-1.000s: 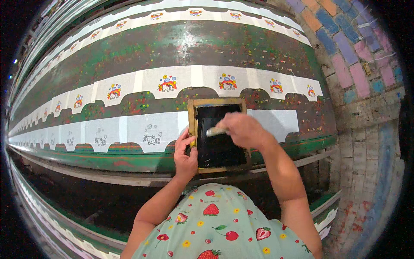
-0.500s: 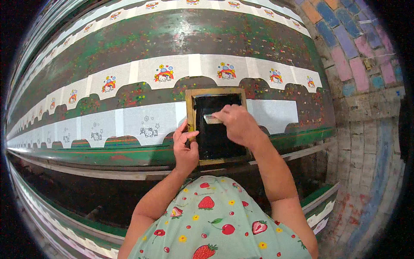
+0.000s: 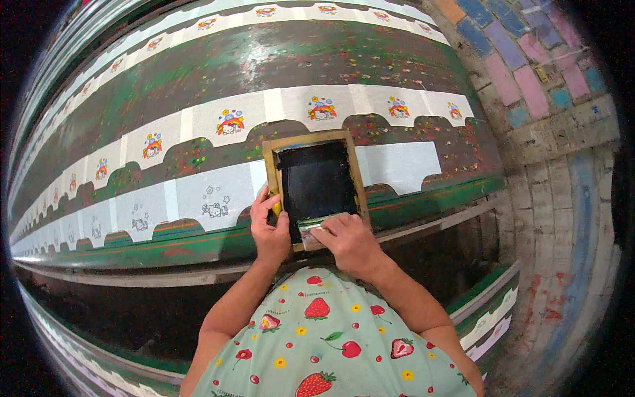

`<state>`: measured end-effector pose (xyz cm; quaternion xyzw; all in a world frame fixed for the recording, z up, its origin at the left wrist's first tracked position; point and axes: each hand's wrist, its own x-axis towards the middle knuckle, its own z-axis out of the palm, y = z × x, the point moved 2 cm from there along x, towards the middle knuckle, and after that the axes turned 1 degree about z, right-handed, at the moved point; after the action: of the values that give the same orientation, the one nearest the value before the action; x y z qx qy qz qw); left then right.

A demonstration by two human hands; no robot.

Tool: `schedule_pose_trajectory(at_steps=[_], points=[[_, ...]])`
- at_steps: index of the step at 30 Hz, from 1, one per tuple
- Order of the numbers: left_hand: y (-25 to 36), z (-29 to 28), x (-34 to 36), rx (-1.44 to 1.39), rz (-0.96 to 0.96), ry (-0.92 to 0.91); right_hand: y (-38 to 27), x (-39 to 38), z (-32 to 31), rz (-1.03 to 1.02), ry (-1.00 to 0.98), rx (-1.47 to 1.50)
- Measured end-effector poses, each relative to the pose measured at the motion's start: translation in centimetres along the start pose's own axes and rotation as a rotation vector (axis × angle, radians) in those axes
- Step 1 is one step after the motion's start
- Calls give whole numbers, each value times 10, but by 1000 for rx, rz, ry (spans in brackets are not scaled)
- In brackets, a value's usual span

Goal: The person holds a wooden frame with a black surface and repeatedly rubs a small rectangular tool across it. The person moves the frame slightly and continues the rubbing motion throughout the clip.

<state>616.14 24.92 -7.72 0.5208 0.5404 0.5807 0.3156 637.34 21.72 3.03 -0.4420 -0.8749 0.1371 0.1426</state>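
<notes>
A wooden screen-printing frame (image 3: 355, 169) lies on a strip of white cut pieces at the table's near edge. Its mesh is covered with black ink (image 3: 317, 177). My left hand (image 3: 270, 231) grips the frame's left side, with the thumb toward the inner edge. My right hand (image 3: 350, 243) holds a flat squeegee (image 3: 308, 234) against the mesh at the frame's near end. Left of the frame, a white piece (image 3: 231, 192) carries a black outline print. A blank white piece (image 3: 400, 165) shows to the right.
Behind the frame runs a row of white pieces with coloured rainbow prints (image 3: 231, 124). The long green table (image 3: 311, 56) is spotted with paint. A rail (image 3: 165, 272) follows its near edge, with a dark gap before me. Paint-stained paving (image 3: 549, 218) lies to the right.
My right hand has drawn the squeegee toward me, from the upper mesh to the near end of the frame. The left hand keeps its grip on the frame. The whole view has shifted slightly.
</notes>
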Motion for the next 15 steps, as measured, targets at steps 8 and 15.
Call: schedule_pose_trajectory(at_steps=[8,15], points=[[2,-4,0,214,85,-88,27,-51,-9,128,223,264],[30,51,-15,183,210,-53,104,-114,-9,515,469,572]])
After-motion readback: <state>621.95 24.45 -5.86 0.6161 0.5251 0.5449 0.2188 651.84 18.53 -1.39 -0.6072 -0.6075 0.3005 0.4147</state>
